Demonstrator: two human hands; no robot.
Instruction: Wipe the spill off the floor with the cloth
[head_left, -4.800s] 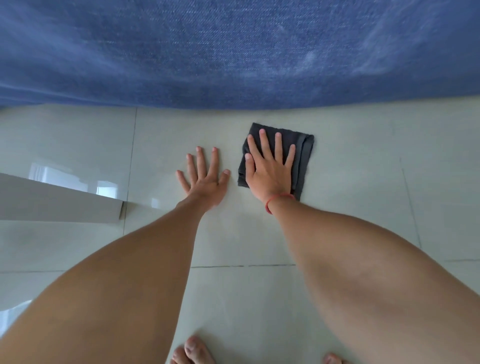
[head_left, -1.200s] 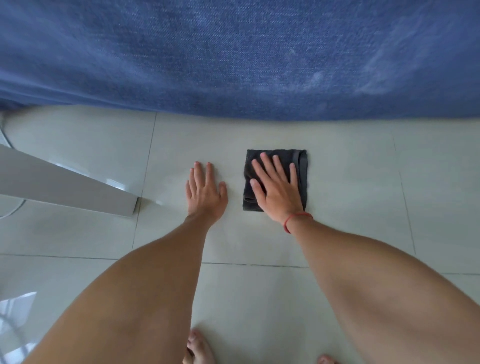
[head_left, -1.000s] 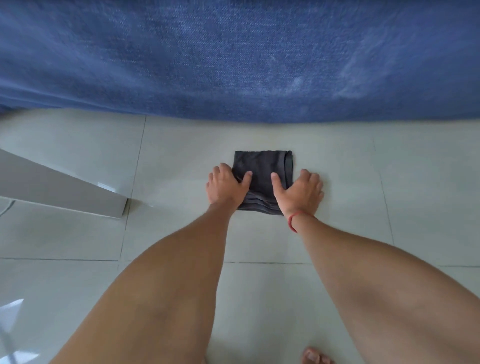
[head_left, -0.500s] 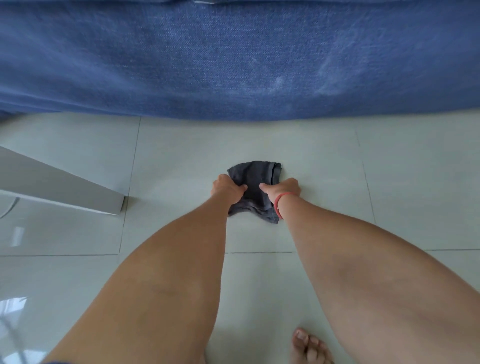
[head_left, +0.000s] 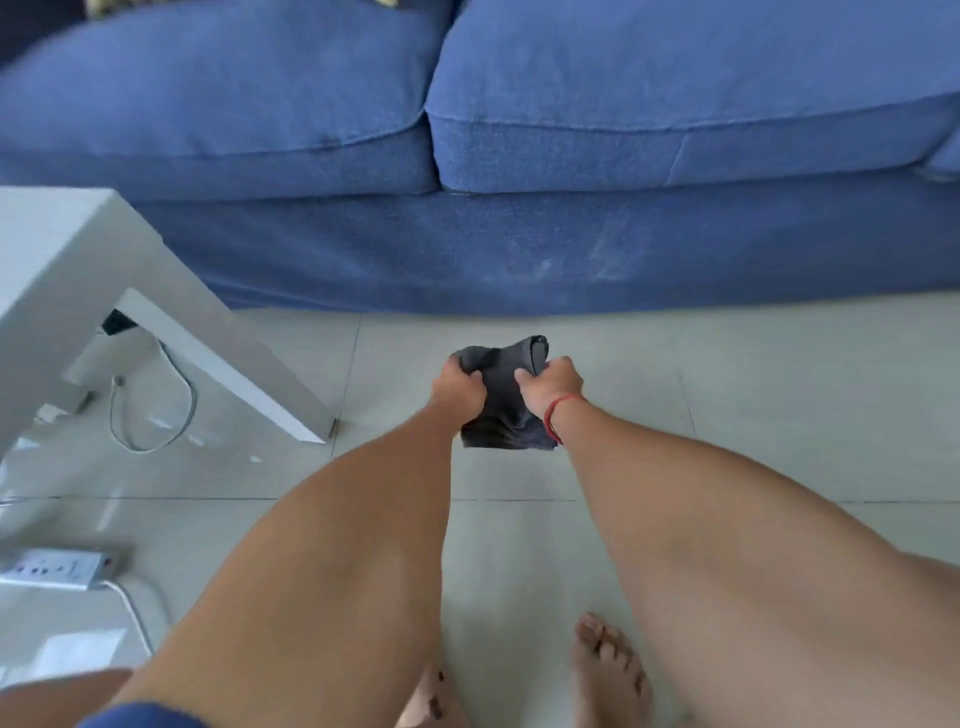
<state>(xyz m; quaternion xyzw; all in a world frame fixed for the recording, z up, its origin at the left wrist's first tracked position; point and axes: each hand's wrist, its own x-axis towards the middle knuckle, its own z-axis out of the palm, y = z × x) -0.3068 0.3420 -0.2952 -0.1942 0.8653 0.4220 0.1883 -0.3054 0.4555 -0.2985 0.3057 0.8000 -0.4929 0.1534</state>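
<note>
The dark grey cloth (head_left: 501, 400) hangs bunched between both hands, lifted off the pale tiled floor (head_left: 753, 395) in front of the sofa. My left hand (head_left: 460, 392) grips its left edge with fingers closed. My right hand (head_left: 550, 387), with a red band on the wrist, grips its right edge. The cloth's lower part droops below my wrists. No spill shows on the tiles around it.
A blue sofa (head_left: 519, 156) fills the far side. A white table (head_left: 67, 270) with a slanted leg stands at the left, with a grey cable (head_left: 156, 415) under it. A white power strip (head_left: 57, 569) lies at the near left. My bare feet (head_left: 608, 670) are at the bottom.
The cloth lay flat under my right palm; both hands then closed on its sides and lifted it off the floor. The view has risen and pulled back, showing the sofa cushions and table.
</note>
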